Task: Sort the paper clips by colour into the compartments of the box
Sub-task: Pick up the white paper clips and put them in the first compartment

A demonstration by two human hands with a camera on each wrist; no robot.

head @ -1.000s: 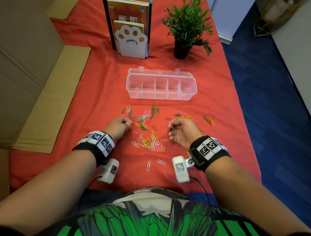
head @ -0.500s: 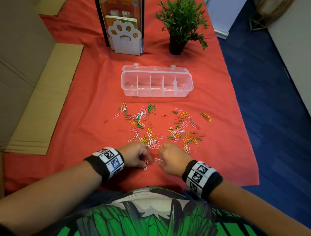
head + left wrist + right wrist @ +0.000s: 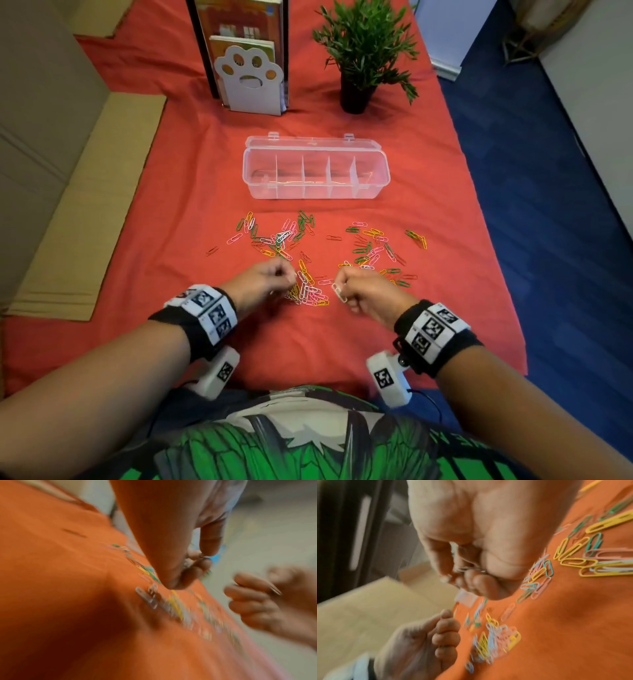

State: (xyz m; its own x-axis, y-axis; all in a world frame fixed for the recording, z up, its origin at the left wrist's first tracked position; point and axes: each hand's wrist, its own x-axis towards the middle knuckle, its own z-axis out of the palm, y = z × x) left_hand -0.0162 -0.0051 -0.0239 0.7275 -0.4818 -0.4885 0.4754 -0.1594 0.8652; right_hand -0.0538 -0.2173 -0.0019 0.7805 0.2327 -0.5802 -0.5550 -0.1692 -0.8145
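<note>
Your left hand sits at about 7 o'clock on the table, fingers curled, thumb and forefinger pinched together at the left edge of the nearest heap of clips. The left wrist view shows something small and thin between those fingertips, too blurred to name for sure.

Your right hand is at about 5 o'clock, just right of the same heap, fist curled around a few white clips that stick out of it toward the left. The right wrist view shows pale clips bunched inside the curled fingers.

The two hands are near each other and apart, with the heap between them.

The rest of the clips lie loose on the red cloth, spread from 9 o'clock to 3 o'clock across the middle: green, yellow, pink, white and red mixed together, with a small green and yellow group off on its own at 3 o'clock.

The box stands beyond the clips toward 12 o'clock, lid open, its row of compartments facing you. You cannot tell from here whether any clip lies inside.

Farther back, a paw bookend stands at 11 o'clock and a plant at 1 o'clock.
</note>
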